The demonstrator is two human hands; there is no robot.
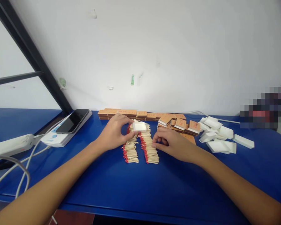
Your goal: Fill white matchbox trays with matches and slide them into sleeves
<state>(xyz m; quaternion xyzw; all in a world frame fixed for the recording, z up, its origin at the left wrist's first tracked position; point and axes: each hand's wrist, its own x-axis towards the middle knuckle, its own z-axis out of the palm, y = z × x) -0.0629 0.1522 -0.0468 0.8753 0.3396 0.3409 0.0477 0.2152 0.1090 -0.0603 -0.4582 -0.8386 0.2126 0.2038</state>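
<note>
My left hand point(113, 133) holds a small white matchbox tray point(139, 126) between thumb and fingers, just above two piles of red-tipped matches point(140, 147) on the blue table point(135, 184). My right hand point(170, 143) rests at the right edge of the match piles with its fingers pinched together on some matches. Orange matchbox sleeves point(180, 123) lie behind the right hand.
A row of stacked orange matchboxes point(131, 113) runs along the wall. Several empty white trays point(219, 136) lie at the right. At the left are a phone on a white device point(70, 125), a white power strip point(11, 145) and cables point(25, 165). A black metal frame point(37, 59) stands behind.
</note>
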